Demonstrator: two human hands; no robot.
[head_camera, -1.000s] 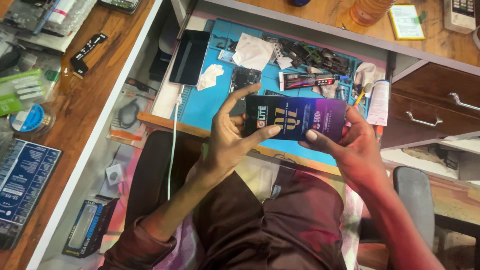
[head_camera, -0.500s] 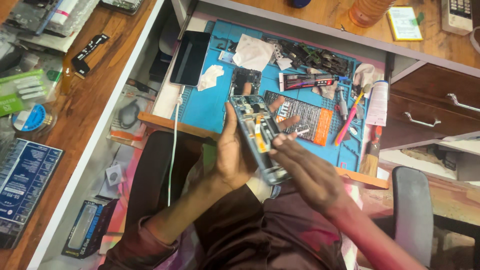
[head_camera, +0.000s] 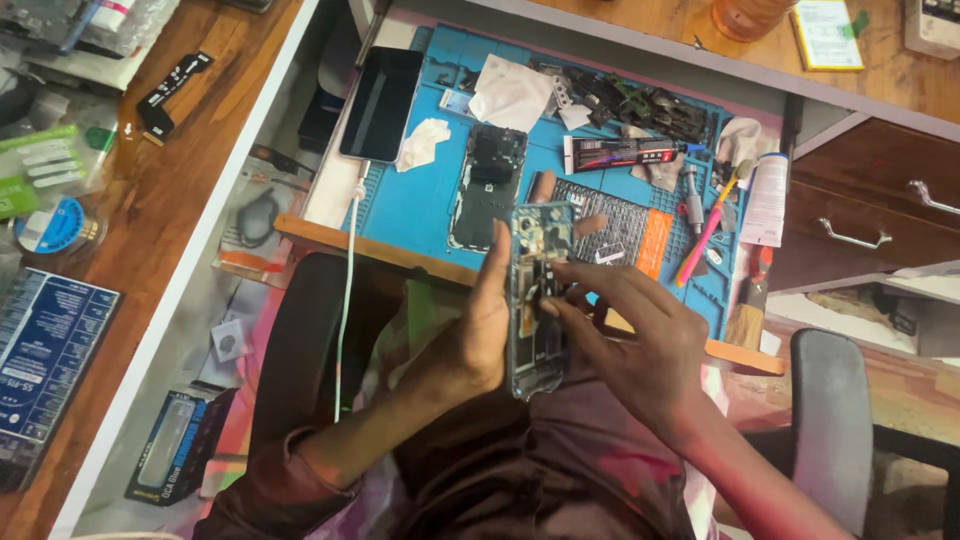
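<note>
A wooden desk (head_camera: 130, 215) runs down the left side, with a pulled-out drawer beside it. A blue work mat (head_camera: 420, 205) lies in that drawer, and a second drawer with metal handles (head_camera: 880, 205) stands to the right. Below the mat, a dark chair (head_camera: 300, 350) shows under the person's arms.

On the mat lie a black phone (head_camera: 381, 103), screen up, with a white cable (head_camera: 350, 290) plugged into its lower end, and an opened phone back (head_camera: 487, 185) with its insides showing. Farther right are an orange-edged card (head_camera: 625, 225), a dark glue tube (head_camera: 620, 153), a pink brush (head_camera: 707, 228) and crumpled white tissue (head_camera: 510, 92).

The opened phone body (head_camera: 535, 300) is held above the near edge of the mat, over the lap. Its long axis runs up and down in the view, nearly square to the mat's near edge, the camera end pointing away from the person and the other end toward the lap. The inner side with its parts faces up.

The left hand (head_camera: 480, 335) wraps the phone body's left edge, fingers curled behind it and thumb along the side. The right hand (head_camera: 630, 340) comes in from the right, its fingertips (head_camera: 560, 295) pressed together on a small part near the middle of the phone body; what they pinch is too small to tell.
</note>
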